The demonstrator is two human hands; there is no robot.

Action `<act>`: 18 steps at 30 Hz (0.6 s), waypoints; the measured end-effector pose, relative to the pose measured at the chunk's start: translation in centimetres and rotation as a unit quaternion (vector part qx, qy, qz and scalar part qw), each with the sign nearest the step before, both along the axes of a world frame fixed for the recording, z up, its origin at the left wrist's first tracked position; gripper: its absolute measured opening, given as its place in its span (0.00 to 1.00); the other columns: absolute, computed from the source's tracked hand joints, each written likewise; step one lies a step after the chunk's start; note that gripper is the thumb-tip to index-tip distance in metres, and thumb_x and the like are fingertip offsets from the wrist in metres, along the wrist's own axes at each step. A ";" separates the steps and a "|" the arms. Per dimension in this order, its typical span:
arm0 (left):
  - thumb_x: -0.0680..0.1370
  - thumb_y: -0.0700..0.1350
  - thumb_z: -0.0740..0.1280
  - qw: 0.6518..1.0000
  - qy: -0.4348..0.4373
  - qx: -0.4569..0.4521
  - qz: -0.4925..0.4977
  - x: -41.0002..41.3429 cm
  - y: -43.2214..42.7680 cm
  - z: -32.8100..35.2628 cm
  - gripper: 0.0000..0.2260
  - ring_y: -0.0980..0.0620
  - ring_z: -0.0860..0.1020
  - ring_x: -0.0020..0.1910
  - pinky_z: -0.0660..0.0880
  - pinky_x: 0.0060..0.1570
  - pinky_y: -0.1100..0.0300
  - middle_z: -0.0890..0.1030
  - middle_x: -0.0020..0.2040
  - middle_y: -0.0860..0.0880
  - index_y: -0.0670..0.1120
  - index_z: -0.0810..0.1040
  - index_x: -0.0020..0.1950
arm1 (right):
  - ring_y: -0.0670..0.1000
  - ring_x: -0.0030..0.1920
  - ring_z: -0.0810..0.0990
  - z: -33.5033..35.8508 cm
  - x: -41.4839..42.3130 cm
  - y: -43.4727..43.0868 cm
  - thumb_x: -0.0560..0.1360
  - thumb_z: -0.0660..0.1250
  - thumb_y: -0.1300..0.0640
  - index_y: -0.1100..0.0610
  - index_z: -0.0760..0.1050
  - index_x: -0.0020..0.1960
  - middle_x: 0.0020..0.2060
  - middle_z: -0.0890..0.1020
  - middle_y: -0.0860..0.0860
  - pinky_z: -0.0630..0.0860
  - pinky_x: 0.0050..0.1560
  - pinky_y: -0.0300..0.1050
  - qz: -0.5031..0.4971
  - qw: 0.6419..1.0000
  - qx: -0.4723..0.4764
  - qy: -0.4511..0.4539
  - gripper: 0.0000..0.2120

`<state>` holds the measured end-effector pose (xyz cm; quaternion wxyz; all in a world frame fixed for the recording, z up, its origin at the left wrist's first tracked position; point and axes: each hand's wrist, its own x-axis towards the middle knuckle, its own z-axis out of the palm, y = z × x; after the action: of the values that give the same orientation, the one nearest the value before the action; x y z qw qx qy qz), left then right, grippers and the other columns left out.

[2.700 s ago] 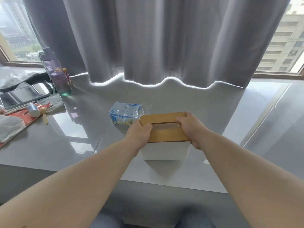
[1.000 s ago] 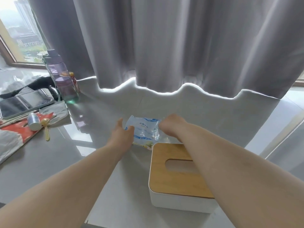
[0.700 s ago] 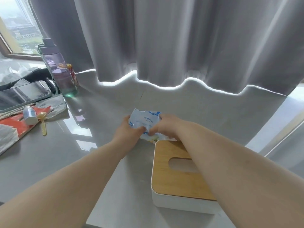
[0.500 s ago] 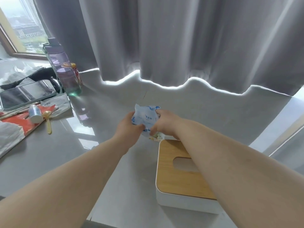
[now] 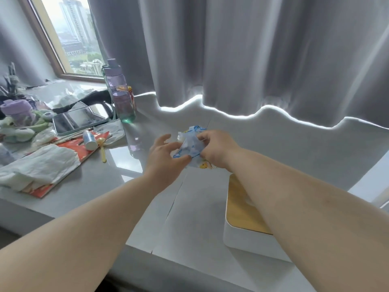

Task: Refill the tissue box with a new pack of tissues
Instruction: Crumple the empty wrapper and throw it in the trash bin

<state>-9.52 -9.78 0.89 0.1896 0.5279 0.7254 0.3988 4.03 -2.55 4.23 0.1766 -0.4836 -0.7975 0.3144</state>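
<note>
A crinkled blue-and-white plastic tissue pack (image 5: 190, 145) is lifted a little above the grey counter, between both hands. My right hand (image 5: 216, 149) grips its right side with the fingers closed. My left hand (image 5: 166, 153) pinches its lower left corner with thumb and fingertips, the other fingers spread. The white tissue box (image 5: 244, 232) with its wooden lid (image 5: 240, 209) on stands at the near right; my right forearm hides most of the lid and its slot.
At the left lie a purple water bottle (image 5: 120, 91), a phone (image 5: 80, 118), a small white bottle (image 5: 89, 140), a yellow spoon (image 5: 103, 149), crumpled paper (image 5: 40, 163) and a second purple bottle (image 5: 17, 111). Grey curtains hang behind. The counter's front edge runs close below my arms.
Both hands have raised the pack off the counter and crumpled it between them. The view has swung left, so the box now sits further right.
</note>
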 end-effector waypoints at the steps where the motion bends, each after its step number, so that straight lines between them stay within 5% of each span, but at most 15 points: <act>1: 0.71 0.48 0.71 1.000 0.021 0.000 -0.010 -0.5 -0.8 0.4 0.10 0.54 0.62 0.70 0.64 0.65 0.57 0.60 0.74 0.57 0.55 0.80 0.51 | 0.58 0.54 0.80 0.2 -0.3 -0.5 0.70 0.61 0.68 0.56 0.80 0.55 0.53 0.82 0.54 0.79 0.53 0.50 0.002 1.000 -0.006 0.003 0.18; 4: 0.70 0.49 0.71 0.995 0.073 -0.021 -0.059 -1.7 -3.3 1.3 0.04 0.57 0.54 0.73 0.58 0.67 0.56 0.57 0.75 0.60 0.55 0.81 0.43 | 0.54 0.45 0.78 0.7 -1.3 -2.3 0.70 0.61 0.69 0.59 0.81 0.48 0.48 0.83 0.55 0.79 0.47 0.50 0.036 0.999 -0.030 -0.005 0.14; 11: 0.61 0.65 0.66 0.996 0.046 -0.045 -0.054 -4.1 -9.6 1.2 0.16 0.57 0.76 0.53 0.74 0.55 0.55 0.74 0.56 0.61 0.59 0.80 0.44 | 0.54 0.49 0.82 1.2 -4.2 -7.4 0.68 0.66 0.69 0.55 0.85 0.46 0.46 0.84 0.51 0.81 0.52 0.50 0.079 0.996 -0.049 -0.003 0.14; 15: 0.68 0.52 0.68 0.995 0.082 -0.056 -0.023 -5.9 -13.8 0.6 0.08 0.54 0.77 0.42 0.75 0.43 0.58 0.75 0.54 0.58 0.54 0.79 0.45 | 0.51 0.45 0.80 0.4 -6.6 -10.8 0.69 0.70 0.65 0.54 0.84 0.48 0.45 0.84 0.51 0.78 0.43 0.42 0.097 0.995 -0.038 -0.005 0.11; 18: 0.71 0.44 0.67 0.992 0.109 -0.055 -0.012 -7.8 -17.3 0.3 0.04 0.52 0.77 0.47 0.76 0.47 0.55 0.76 0.54 0.56 0.50 0.79 0.44 | 0.51 0.46 0.80 -0.5 -8.9 -13.5 0.69 0.71 0.62 0.53 0.83 0.50 0.47 0.84 0.51 0.74 0.43 0.41 0.119 0.992 -0.029 -0.005 0.11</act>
<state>-17.28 -27.03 1.16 0.1434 0.5656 0.7563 0.2958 -4.85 -16.09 3.69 0.1205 -0.3917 -0.8408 0.3537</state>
